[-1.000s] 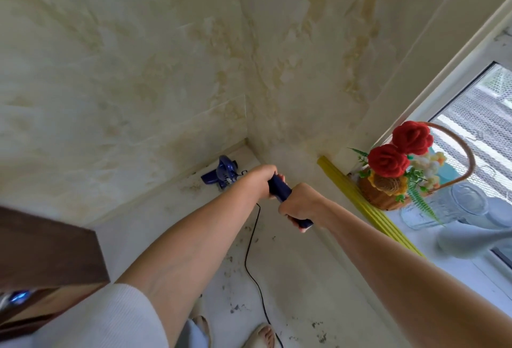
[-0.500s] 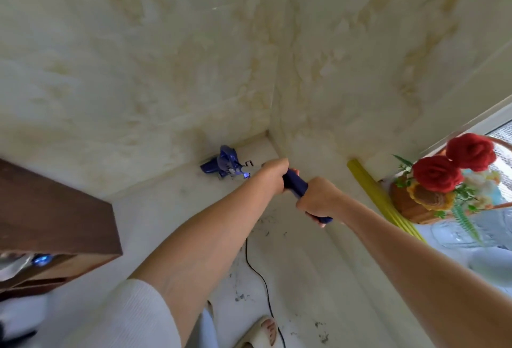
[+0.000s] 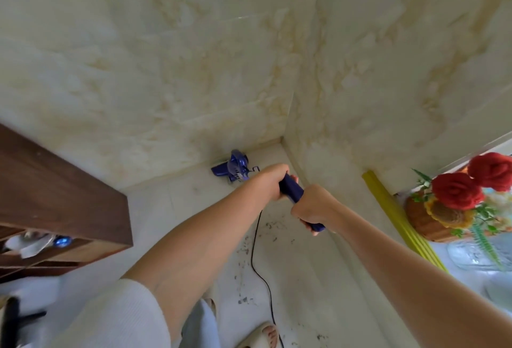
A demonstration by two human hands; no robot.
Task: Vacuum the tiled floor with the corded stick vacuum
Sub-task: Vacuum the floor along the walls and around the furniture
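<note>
There is just one camera, worn on the person's head. It looks forward and down past both arms, close to the hands, toward the floor [image 3: 299, 278] in the corner where two walls [image 3: 166, 70] meet.

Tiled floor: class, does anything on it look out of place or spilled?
Yes. Dark specks of debris lie scattered over the pale tiled floor beside the black cord, behind the vacuum head in the corner.

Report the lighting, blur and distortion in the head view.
Head view: daylight from the window at right washes out the glass jar; wide-angle lens bows the wall corner and stretches both forearms; the black object at lower left is smeared; the vacuum handle and cord stay fairly sharp.
</note>
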